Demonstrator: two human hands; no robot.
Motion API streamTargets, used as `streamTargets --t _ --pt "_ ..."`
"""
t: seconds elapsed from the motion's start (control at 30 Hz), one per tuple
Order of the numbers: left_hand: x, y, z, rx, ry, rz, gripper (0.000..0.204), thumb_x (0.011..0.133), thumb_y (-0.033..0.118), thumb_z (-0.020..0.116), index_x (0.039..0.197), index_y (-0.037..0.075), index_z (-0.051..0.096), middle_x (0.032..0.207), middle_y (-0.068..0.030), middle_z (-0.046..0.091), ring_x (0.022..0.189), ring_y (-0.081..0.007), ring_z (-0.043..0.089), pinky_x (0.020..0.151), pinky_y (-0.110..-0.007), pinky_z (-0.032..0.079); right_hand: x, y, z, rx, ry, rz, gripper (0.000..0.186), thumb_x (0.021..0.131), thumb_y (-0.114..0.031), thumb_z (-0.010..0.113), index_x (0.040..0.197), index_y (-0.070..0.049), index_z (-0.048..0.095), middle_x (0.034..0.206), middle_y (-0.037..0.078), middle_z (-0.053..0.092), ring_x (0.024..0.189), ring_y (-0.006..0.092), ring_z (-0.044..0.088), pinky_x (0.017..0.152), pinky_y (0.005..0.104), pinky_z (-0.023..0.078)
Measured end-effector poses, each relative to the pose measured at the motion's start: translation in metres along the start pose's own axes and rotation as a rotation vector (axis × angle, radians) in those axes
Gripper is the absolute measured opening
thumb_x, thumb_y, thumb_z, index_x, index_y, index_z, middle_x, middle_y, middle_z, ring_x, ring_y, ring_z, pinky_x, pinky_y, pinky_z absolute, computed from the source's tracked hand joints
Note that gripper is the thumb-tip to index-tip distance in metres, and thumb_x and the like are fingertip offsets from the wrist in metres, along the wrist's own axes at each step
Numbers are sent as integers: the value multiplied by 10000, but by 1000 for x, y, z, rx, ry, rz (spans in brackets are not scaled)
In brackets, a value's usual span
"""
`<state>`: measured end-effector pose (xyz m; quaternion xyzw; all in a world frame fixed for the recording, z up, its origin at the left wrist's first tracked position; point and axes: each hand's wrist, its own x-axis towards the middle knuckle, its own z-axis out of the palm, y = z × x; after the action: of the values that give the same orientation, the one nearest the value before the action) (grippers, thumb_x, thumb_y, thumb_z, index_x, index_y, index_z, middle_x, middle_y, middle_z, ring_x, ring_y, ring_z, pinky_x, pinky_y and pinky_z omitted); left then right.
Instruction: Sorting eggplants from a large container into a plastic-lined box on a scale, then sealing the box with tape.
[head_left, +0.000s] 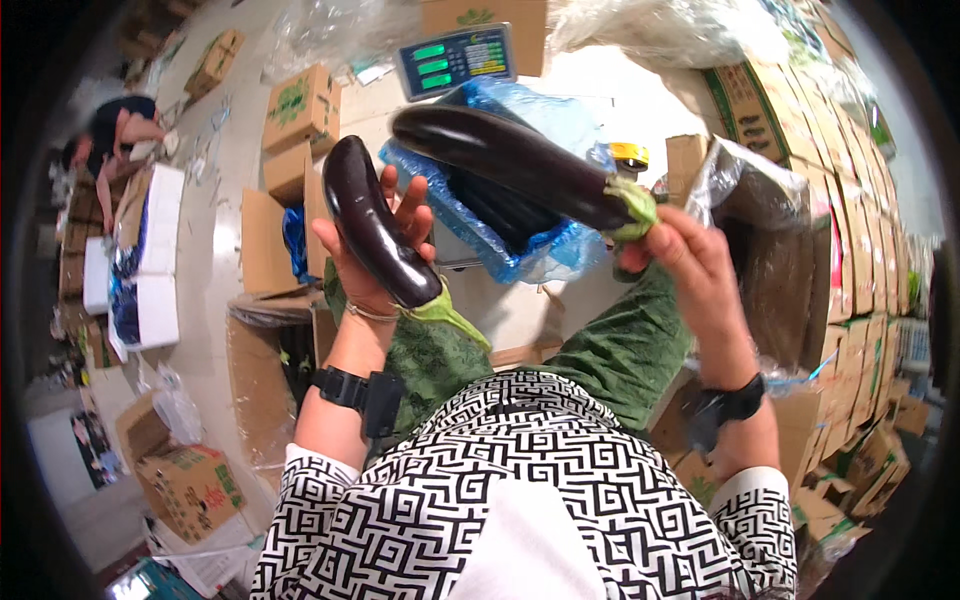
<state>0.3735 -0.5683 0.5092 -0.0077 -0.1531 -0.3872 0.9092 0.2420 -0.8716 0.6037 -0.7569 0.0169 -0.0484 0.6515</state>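
Note:
My left hand (393, 215) is palm up, supporting a dark purple eggplant (368, 222) whose green stem points down toward my lap. Its fingers are partly curled beside the eggplant. In my right hand (690, 255), the thumb and fingers pinch a second, longer eggplant (510, 165) by its green cap. That one is held out sideways over a crate lined with blue plastic (412, 165). Inside the lining lie dark eggplants (510, 215), partly hidden by the one in my right hand.
A scale display (457, 62) stands beyond the crate, with a yellow tape roll (629, 155) to its right. Open cartons flank me, one with a plastic liner (755, 180). Stacked cartons (845, 210) line the right. At far left, a person (120, 130) bends over white boxes (158, 220).

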Motion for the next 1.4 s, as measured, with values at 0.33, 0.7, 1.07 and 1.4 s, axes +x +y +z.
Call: streamTargets --t 0.33,0.7,1.07,1.4 --pt "97 -80 46 583 -48 -28 1147 626 515 781 1460 90 119 1478 -241 178 1349 -378 260 1025 -609 333 -51 41 4 -75 62 -370 371 903 -351 532 998 2 595 929 168 621 885 338 589 766 397 466" --pt "159 -209 51 763 291 -225 1039 688 657 653 1450 114 204 1472 -134 277 1343 -325 295 1120 -493 248 -39 50 -57 -302 442 -225 1246 540 -485 807 1480 -194 43 1338 281 301 1178 475 403 970 491 393" --pt "216 -281 -2 1802 -597 -562 912 760 361 710 1462 78 199 1464 -190 297 1357 -334 271 1100 -451 181 -105 100 -274 327 436 324 931 640 -185 736 1440 -63 276 1201 94 530 1034 187 520 923 281 399" --pt "194 -305 -37 2095 -1079 -445 354 704 174 669 1049 98 650 1072 -51 657 1029 -256 600 918 -387 396 -71 320 -322 -811 245 1037 825 668 -324 666 1405 -405 303 1302 240 426 1131 378 517 928 434 446"
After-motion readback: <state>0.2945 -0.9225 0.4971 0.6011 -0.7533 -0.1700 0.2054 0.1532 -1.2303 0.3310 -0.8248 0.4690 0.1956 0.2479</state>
